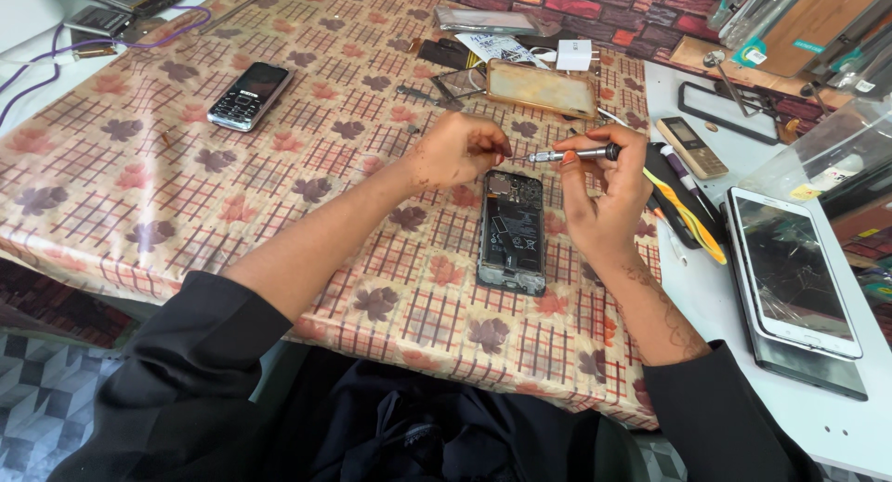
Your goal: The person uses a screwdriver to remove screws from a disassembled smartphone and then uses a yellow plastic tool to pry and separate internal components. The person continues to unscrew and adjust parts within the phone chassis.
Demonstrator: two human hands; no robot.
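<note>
1. An opened smartphone [511, 231] lies face down on the patterned tablecloth [139, 175], just in front of the person; its back cover is off and the dark insides and battery show.
2. A small precision screwdriver [576, 154] is held level just above the phone's top end. The right hand [604, 199] is closed around its dark handle; the left hand [460, 148] has its fingertips pinched together at the metal tip, perhaps on a tiny screw, though that is too small to tell.
3. As a judgement: opening the phone is done, and work on its inner screws or parts is under way; nothing shows it reassembled.
4. Beyond the hands lies a tan phone back cover [542, 89], with a small white charger block [574, 55] and a printed white paper slip behind it.
5. To the left rests a black keypad phone [249, 95].
6. On the white table at the right lies a white smartphone with a cracked screen [794, 273], and near it a gold keypad phone [692, 148].
7. Brown boxes and clear sleeves with teal labels lean at the far right.
</note>
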